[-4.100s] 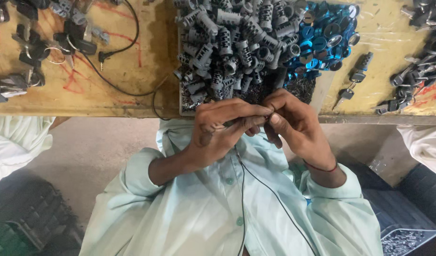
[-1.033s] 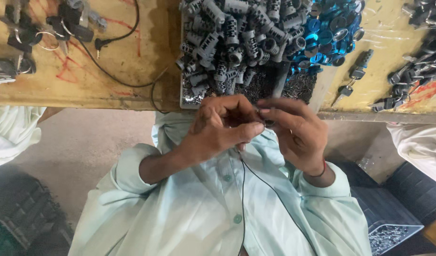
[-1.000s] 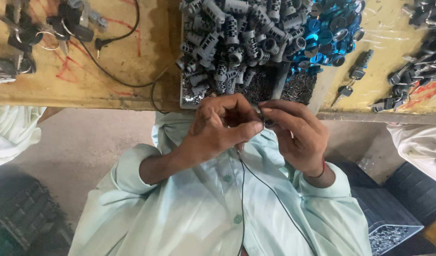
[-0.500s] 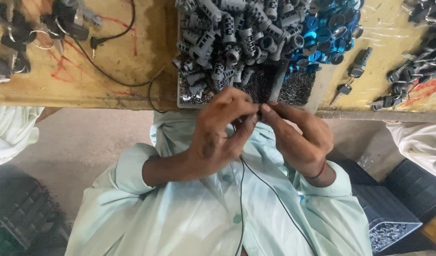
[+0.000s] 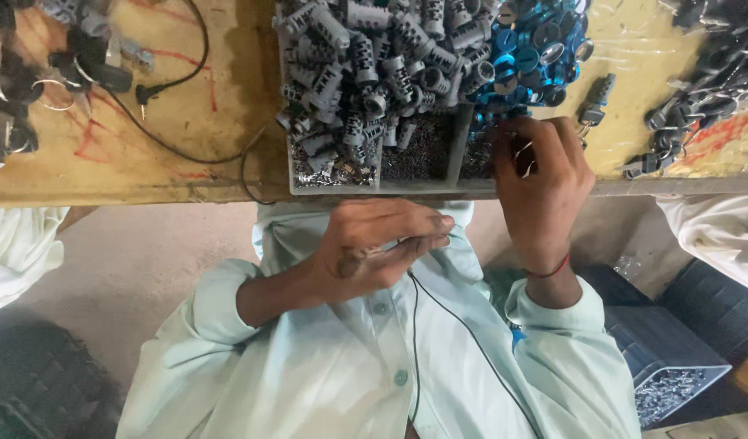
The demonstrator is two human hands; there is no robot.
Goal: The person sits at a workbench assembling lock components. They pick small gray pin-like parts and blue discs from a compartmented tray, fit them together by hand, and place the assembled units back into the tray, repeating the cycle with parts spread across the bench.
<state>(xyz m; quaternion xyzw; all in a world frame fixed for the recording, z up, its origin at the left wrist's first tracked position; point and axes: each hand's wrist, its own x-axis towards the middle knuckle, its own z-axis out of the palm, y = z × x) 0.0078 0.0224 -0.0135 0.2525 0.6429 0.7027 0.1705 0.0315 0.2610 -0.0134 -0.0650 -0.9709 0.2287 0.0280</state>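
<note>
Near the pale green shirt, the left hand (image 5: 374,252) is pinching a small dark metal part (image 5: 390,248) between thumb and fingers, mostly hidden. Farther off, the right hand (image 5: 540,175) is reaching into the grey divided plastic tray (image 5: 374,189) at the edge of the scuffed yellow wooden worktop (image 5: 187,122); whether its fingers are clamped on anything cannot be told. Beyond, ridged grey cylinder pieces (image 5: 366,57) and glossy blue rings (image 5: 528,49) are lying heaped.
</note>
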